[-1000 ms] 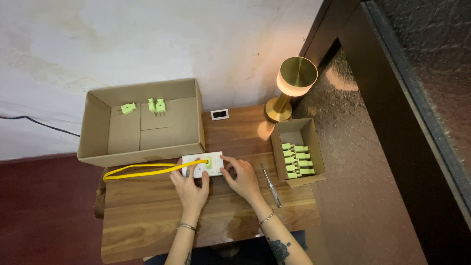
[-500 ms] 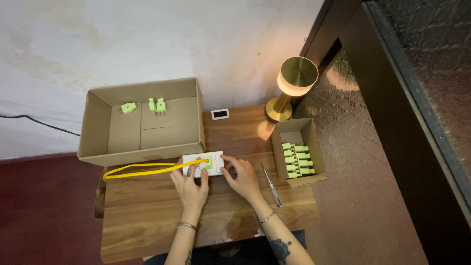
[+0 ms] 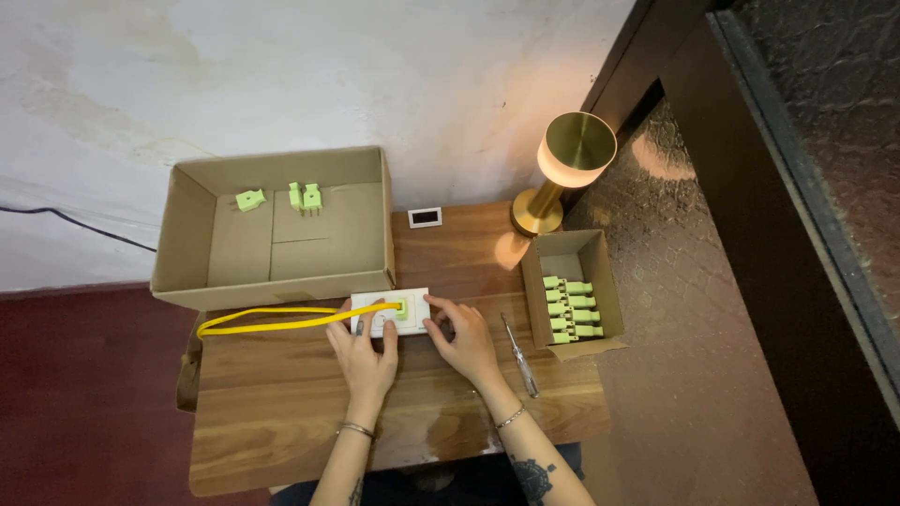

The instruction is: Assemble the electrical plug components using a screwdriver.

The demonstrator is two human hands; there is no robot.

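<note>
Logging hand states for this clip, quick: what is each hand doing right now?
Left hand: open, fingers resting on the white rectangular plastic socket plate.
Right hand: open, fingertips touching that plate's right edge; whether it grips cannot be told.

Flat white rectangular plate [image 3: 388, 313] with light-green insert; bright yellow cable [image 3: 281, 320] leaves it toward 9 o'clock. Large brown cardboard box [image 3: 281, 281] at 11 o'clock holds light-green plugs [image 3: 305, 196]; the small brown cardboard box [image 3: 600, 281] at 3 o'clock, likewise. Brass-gold lamp [image 3: 574, 155] glows warm orange. Table [image 3: 281, 412]: striped brown wood grain.
</note>
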